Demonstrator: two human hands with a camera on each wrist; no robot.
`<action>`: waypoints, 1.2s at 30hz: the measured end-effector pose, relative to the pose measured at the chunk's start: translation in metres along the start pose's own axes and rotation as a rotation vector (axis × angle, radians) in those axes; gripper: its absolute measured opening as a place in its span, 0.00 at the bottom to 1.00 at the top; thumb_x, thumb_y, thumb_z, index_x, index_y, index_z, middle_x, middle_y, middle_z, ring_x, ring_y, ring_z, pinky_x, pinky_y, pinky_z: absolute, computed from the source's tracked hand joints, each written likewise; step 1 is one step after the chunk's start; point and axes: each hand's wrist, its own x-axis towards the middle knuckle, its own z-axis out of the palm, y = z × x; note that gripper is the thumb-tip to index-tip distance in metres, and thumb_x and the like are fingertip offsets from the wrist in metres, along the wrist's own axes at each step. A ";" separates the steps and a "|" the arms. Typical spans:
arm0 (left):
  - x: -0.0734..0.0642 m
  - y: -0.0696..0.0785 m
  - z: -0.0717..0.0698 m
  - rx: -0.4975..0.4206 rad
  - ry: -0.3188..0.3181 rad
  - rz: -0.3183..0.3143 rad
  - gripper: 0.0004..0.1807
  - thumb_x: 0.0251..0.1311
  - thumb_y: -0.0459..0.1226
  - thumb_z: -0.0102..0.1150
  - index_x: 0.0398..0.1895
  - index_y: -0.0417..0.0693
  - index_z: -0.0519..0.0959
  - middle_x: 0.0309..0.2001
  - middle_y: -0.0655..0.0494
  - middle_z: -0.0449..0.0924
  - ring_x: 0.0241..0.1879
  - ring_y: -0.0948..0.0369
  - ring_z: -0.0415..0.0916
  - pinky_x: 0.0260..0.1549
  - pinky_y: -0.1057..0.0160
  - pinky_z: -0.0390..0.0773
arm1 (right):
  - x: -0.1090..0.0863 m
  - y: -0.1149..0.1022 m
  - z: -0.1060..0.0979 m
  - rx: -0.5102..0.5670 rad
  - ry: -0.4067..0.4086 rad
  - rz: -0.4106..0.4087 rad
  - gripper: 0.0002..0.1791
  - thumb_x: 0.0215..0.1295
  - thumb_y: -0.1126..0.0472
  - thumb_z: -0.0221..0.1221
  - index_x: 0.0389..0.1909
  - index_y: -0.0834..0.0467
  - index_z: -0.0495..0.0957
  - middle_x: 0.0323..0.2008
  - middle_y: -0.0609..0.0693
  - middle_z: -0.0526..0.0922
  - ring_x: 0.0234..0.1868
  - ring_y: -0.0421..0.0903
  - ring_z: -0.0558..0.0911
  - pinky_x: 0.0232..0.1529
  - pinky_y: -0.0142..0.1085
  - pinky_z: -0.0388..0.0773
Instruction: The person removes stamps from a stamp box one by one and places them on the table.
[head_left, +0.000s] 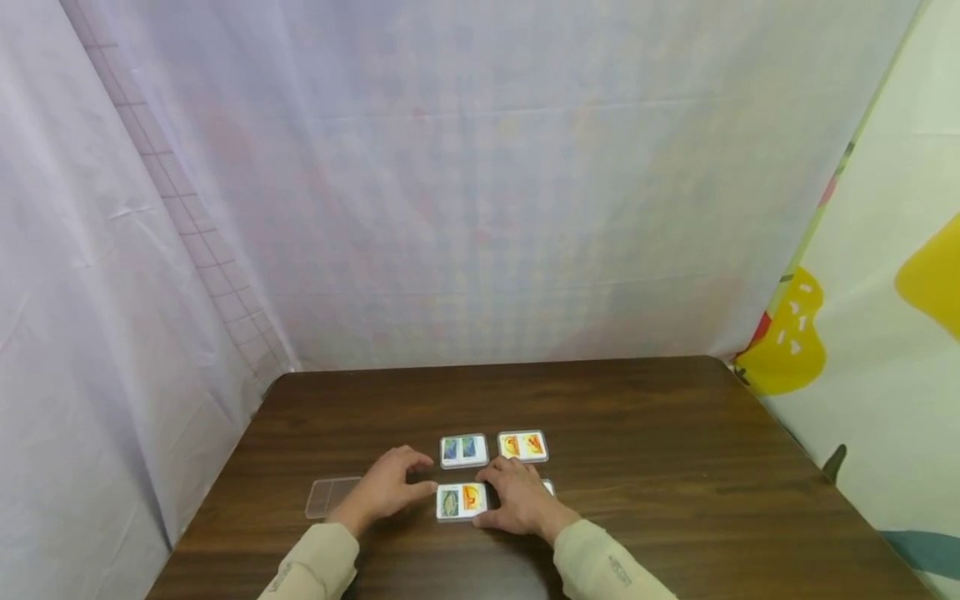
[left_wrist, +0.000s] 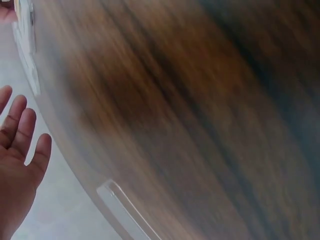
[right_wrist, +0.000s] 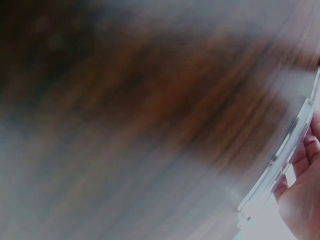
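- Card (head_left: 461, 502) between the left grip (head_left: 386, 487) and the right grip (head_left: 517, 500), just beside both.
- Left grip: fingers loosely spread, holding nothing.
- Right grip: cannot tell whether it pinches a card.

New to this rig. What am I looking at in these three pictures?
No robot here: just a person's left hand and right hand. The wide picture is from a head-worn camera looking forward and down; the other two come from cameras worn on each wrist. On the brown table lie three plainly visible picture cards, plus a fourth piece mostly hidden by the right hand. A clear plastic piece lies beside the left hand. The left hand holds nothing; whether the right grips anything, I can't tell.
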 end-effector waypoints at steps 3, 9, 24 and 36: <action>0.000 0.002 0.004 0.009 0.002 -0.010 0.21 0.57 0.45 0.69 0.47 0.40 0.82 0.39 0.52 0.78 0.42 0.53 0.75 0.46 0.48 0.75 | 0.000 0.001 0.002 -0.004 0.003 -0.001 0.34 0.50 0.38 0.70 0.54 0.54 0.79 0.51 0.50 0.76 0.54 0.51 0.73 0.56 0.51 0.68; 0.001 0.006 0.008 0.032 0.008 -0.040 0.21 0.55 0.45 0.70 0.45 0.40 0.83 0.37 0.52 0.78 0.41 0.54 0.74 0.44 0.49 0.75 | 0.000 0.002 0.002 -0.001 0.006 -0.007 0.34 0.50 0.39 0.70 0.54 0.55 0.79 0.51 0.50 0.76 0.54 0.50 0.73 0.56 0.51 0.68; 0.002 0.012 0.018 0.100 -0.026 -0.050 0.18 0.55 0.45 0.70 0.42 0.42 0.84 0.33 0.57 0.75 0.38 0.58 0.72 0.40 0.53 0.74 | 0.000 0.001 0.001 -0.005 0.010 -0.016 0.34 0.51 0.39 0.70 0.54 0.55 0.79 0.52 0.51 0.76 0.55 0.51 0.74 0.56 0.52 0.68; 0.002 0.013 0.020 0.135 -0.024 -0.057 0.16 0.54 0.47 0.71 0.38 0.44 0.85 0.33 0.59 0.75 0.38 0.57 0.72 0.42 0.51 0.73 | 0.001 0.002 0.001 -0.001 0.006 -0.014 0.34 0.51 0.39 0.70 0.55 0.55 0.79 0.52 0.50 0.76 0.55 0.51 0.73 0.56 0.51 0.68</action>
